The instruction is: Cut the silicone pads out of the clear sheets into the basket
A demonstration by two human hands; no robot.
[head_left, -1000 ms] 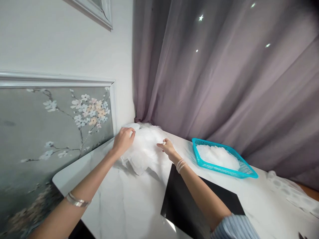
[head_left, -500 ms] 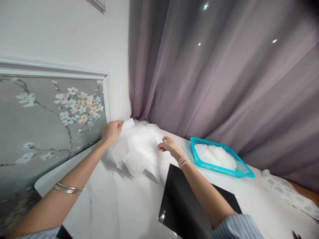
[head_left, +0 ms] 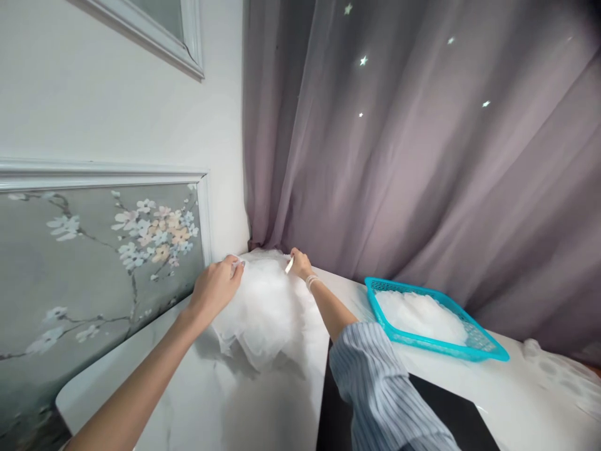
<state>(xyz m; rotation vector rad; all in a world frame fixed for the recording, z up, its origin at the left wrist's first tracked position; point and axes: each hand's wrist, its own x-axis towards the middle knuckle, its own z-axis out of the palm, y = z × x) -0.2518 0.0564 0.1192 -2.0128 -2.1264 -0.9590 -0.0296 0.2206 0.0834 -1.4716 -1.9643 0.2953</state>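
A pile of thin white sheets (head_left: 263, 313) lies at the back corner of the white table (head_left: 188, 388). At the pile's upper left, my left hand (head_left: 218, 285) pinches the edge of a white sheet between thumb and fingers. My right hand (head_left: 300, 263) is at the upper right of the pile, its fingers closed on a small white piece (head_left: 290, 264) that sticks out below them. Whether that piece belongs to the same sheet, I cannot tell.
Right of the pile, a turquoise basket (head_left: 436, 347) holds more white material (head_left: 420, 316). A black flat board (head_left: 451, 407) lies under my right forearm. Crumpled patterned plastic (head_left: 558, 373) is at the far right. A curtain (head_left: 399, 188) hangs behind the table.
My right hand has moved forward and left to the back of the pile, and its fingers have closed. My left hand has shifted slightly right relative to the pile. The view has tilted upward.
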